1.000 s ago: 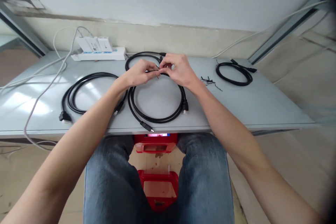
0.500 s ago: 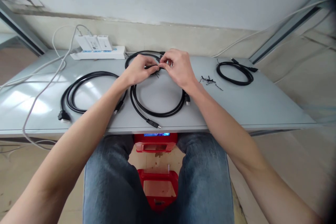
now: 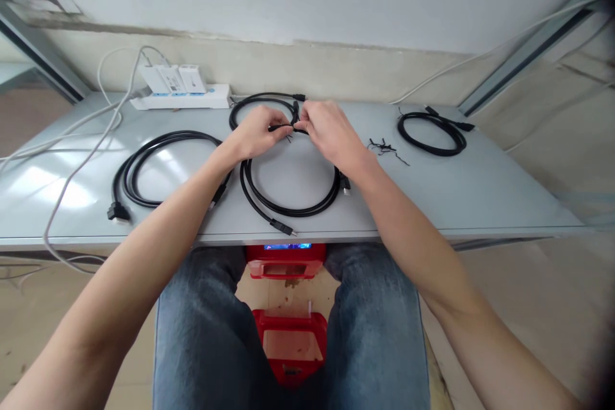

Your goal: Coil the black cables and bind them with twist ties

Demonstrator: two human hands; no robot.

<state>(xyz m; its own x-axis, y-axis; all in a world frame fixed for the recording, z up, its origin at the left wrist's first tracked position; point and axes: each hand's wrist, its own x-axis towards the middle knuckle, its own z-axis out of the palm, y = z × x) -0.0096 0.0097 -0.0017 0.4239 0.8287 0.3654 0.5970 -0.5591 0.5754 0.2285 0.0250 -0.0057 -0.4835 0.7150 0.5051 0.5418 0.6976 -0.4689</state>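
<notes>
My left hand (image 3: 263, 130) is closed on the far part of a black coiled cable (image 3: 298, 211) in the middle of the grey table (image 3: 408, 205). Opposite it, my right hand (image 3: 323, 127) pinches near the same spot, its fingertips almost meeting the left ones; a thin dark tie seems to be between them, too small to make out well. One plug (image 3: 283, 227) of this cable lies by the table's front edge. Behind my hands is another black coil (image 3: 240, 104), partly covered by the left one.
A black coil (image 3: 144, 195) lies left, partly under my left forearm; a smaller coil (image 3: 432, 152) lies far right. Loose black ties (image 3: 383, 147) sit beside my right wrist. A white power strip (image 3: 187, 99) with white cords stands back left. Red stools (image 3: 286, 266) are below.
My right hand has dropped slightly, nearer the table, and its fingers have turned a little. My left hand has stayed nearly in place. The cables lie as before.
</notes>
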